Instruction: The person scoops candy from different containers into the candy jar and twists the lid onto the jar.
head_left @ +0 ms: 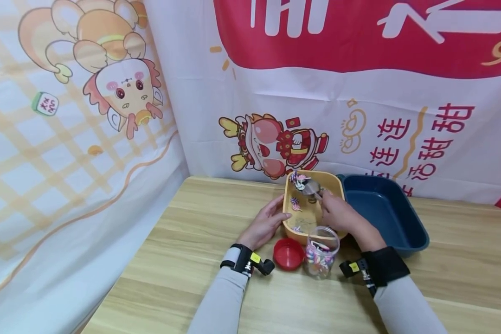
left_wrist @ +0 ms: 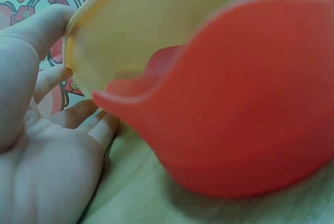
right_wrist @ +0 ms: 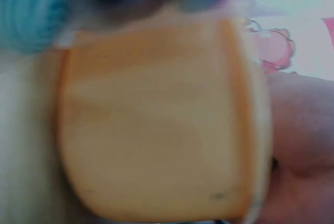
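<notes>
My left hand [head_left: 267,223] grips the left side of a yellow plastic basin [head_left: 337,180], its thumb at the rim and its fingers along the outer wall. In the left wrist view the thumb and fingers lie about the basin's edge [left_wrist: 71,51]. Inside the basin, my right hand [head_left: 338,212] holds a round-bowled metal spoon [head_left: 311,187] by its handle. Small striped candies [head_left: 299,180] lie at the spoon's tip, by the far left corner. More candies [head_left: 295,204] are scattered on the basin floor. The right wrist view is blurred and shows mostly the yellow basin's outer wall [right_wrist: 151,130].
A clear jar [head_left: 320,260] with colourful candies stands before the basin, beside a red cup [head_left: 289,254] with a wavy rim [left_wrist: 245,98]. A dark blue basin [head_left: 417,232] stands close on the right. Printed cloth [head_left: 250,88] hangs behind the wooden table [head_left: 158,264].
</notes>
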Available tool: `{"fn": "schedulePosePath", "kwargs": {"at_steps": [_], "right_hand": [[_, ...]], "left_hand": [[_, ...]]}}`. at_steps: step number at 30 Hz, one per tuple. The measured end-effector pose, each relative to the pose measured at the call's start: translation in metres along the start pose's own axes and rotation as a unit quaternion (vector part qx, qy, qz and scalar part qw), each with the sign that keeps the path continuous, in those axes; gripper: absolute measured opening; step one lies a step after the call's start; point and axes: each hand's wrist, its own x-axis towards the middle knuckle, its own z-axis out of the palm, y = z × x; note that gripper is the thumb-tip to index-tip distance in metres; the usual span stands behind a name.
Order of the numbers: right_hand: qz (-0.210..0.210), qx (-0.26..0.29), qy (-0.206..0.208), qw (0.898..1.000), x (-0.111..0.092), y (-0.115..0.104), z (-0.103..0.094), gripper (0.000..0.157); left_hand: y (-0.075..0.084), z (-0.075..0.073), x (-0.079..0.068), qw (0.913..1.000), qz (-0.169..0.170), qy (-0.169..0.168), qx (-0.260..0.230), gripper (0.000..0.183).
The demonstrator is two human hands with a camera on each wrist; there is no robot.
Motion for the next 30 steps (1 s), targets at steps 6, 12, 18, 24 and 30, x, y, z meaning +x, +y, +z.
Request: {"fn": "schedulePosePath", "kwargs": {"at_steps": [6,12,18,24,30], "right_hand": [[-0.012,0.026,-0.027,0.999,-0.01,-0.002,-0.015,0.03],[-0.024,0.07,-0.02,0.997,-0.018,0.005,-0.027,0.032],[-0.045,0.134,-0.01,0.99,-0.036,0.01,-0.05,0.031],[-0.082,0.181,0.032,0.979,-0.064,0.003,-0.081,0.03],[-0.141,0.159,0.084,0.974,-0.1,-0.012,-0.111,0.026]], "left_hand": [[0.0,0.002,-0.001,1.0,0.005,-0.002,-0.003,0.075],[0.002,0.004,-0.001,1.0,0.007,-0.007,-0.002,0.076],[0.001,0.005,-0.001,1.0,0.006,-0.005,-0.004,0.074],[-0.001,0.004,-0.002,1.0,0.001,-0.003,-0.003,0.074],[0.0,0.002,-0.002,1.0,-0.005,0.005,-0.004,0.074]]}}
